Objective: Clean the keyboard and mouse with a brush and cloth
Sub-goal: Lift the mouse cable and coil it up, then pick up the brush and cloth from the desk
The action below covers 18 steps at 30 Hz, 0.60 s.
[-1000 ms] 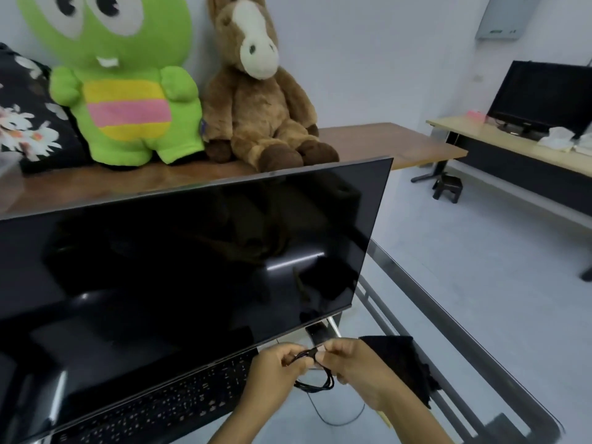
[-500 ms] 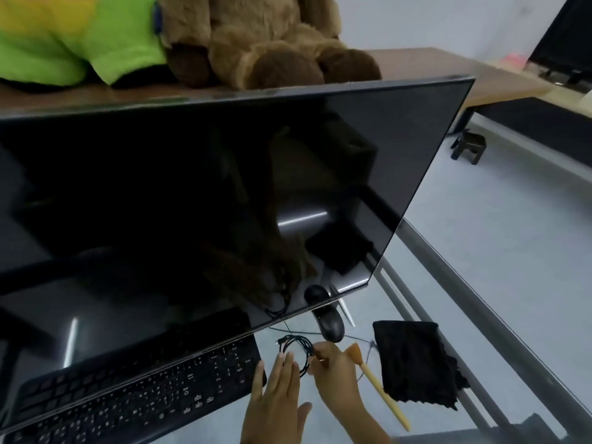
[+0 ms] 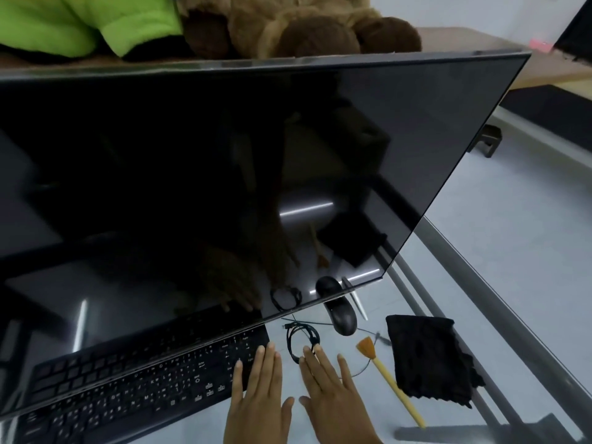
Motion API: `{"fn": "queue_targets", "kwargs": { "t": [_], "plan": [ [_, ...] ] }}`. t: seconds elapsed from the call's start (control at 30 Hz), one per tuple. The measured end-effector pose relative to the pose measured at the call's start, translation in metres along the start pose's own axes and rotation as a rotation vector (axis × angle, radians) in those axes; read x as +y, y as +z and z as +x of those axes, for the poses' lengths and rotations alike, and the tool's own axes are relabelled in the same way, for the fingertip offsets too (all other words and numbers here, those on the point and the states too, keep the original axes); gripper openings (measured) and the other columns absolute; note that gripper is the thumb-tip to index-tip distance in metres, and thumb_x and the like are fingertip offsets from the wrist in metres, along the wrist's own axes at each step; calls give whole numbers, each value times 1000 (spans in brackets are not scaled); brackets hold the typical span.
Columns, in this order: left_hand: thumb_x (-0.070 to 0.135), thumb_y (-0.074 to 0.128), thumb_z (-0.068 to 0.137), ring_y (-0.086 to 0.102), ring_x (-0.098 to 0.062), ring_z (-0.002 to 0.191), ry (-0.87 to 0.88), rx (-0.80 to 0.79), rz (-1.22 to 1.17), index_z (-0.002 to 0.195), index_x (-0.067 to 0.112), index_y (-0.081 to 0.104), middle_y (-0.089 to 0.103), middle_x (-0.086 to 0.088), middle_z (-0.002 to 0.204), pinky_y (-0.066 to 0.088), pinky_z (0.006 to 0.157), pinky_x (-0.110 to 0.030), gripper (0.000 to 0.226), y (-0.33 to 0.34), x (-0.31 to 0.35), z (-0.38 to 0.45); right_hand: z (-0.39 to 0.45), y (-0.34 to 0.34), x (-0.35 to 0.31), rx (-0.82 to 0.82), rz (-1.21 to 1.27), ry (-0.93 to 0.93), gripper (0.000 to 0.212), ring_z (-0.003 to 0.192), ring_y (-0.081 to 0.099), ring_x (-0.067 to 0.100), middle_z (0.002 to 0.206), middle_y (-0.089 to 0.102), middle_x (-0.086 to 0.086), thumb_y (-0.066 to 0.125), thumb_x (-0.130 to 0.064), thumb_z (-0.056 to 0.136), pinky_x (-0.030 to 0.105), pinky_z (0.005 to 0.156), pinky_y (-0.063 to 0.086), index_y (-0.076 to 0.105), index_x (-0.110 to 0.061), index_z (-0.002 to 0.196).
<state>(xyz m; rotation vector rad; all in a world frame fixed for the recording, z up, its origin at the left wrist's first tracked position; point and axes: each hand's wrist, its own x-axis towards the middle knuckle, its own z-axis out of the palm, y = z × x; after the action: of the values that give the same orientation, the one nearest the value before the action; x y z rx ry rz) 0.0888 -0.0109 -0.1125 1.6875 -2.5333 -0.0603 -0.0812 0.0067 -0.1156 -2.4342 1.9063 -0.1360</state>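
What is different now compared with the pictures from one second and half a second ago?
Both hands let go of the coiled cable, which now lies on the desk. The left hand and the right hand are flat and open; the right fingertips lie at the coil. The keyboard, mouse, brush and cloth lie as half a second ago.
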Motion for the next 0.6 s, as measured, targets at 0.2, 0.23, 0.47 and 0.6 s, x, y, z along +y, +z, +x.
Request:
{"fn": "queue_targets", "kwargs": {
  "t": [0.2,0.23,0.47,0.6],
  "plan": [
    [50,36,83,19,-24,142,-27,11,-29,139,5,35,35,-13,150,15,112,-54,72,1,-8,-3,23,-7,-9,-61,20,71,72,140,27,28,146,47,11,0,-42,101,50,111,9,55,-8,134],
    [50,34,85,18,-23,142,-32,-1,-39,140,6,35,35,-13,151,15,113,-53,70,1,-8,-3,28,-10,-10,-78,12,78,70,140,28,28,145,47,11,3,-42,102,50,111,8,54,-7,134],
    [51,6,97,17,-23,144,-52,-89,-91,144,8,30,18,-9,157,17,113,-52,68,2,-13,-2,40,-10,-13,-89,-28,53,61,137,40,28,145,47,12,29,-42,92,50,110,9,53,-7,135],
    [50,6,98,20,-24,144,-50,-91,-111,143,6,30,30,-12,154,19,112,-52,68,-10,-7,2,37,-16,-7,3,-28,17,56,138,38,27,146,47,10,32,-39,93,51,112,22,52,-9,136]
  ]
}}
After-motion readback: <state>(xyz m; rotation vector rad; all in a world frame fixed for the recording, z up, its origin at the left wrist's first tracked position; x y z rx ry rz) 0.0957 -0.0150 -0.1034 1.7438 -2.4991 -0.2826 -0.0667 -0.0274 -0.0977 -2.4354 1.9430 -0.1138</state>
